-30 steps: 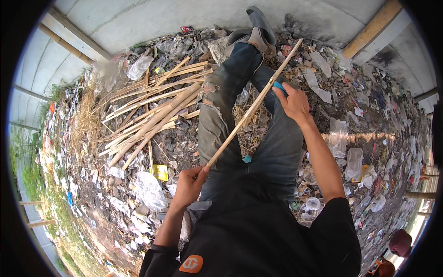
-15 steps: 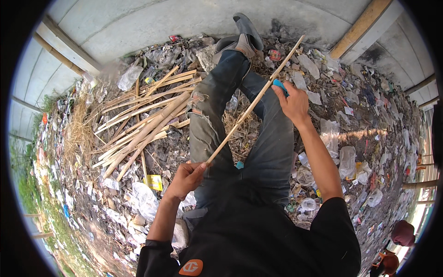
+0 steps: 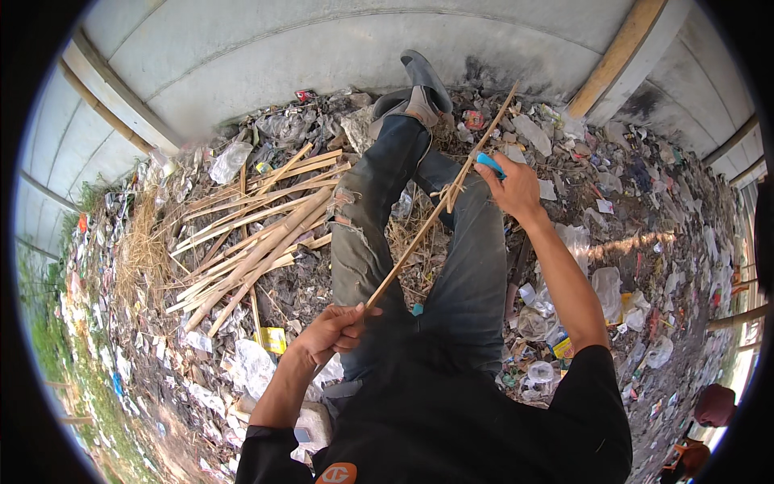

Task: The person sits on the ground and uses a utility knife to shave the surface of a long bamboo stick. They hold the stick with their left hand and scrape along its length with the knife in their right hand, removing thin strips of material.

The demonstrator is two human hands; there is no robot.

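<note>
I sit with my legs in torn jeans (image 3: 363, 242) stretched out toward a grey wall. My left hand (image 3: 326, 332) grips the near end of a long thin bamboo strip (image 3: 419, 242) that runs diagonally up to the right across my legs. My right hand (image 3: 512, 189) holds a blue-handled knife (image 3: 489, 164) against the strip near its far part, where thin shavings (image 3: 447, 194) curl off it.
A pile of split bamboo strips (image 3: 250, 242) lies to the left of my legs. Littered ground with plastic bags and bottles (image 3: 605, 282) surrounds me. A grey corrugated wall (image 3: 322, 56) and a wooden post (image 3: 617, 56) stand ahead. Dry grass (image 3: 141, 250) lies at far left.
My view has shifted slightly; my right hand with the knife has moved a little up the strip and shavings now hang from it. My left hand keeps its grip.
</note>
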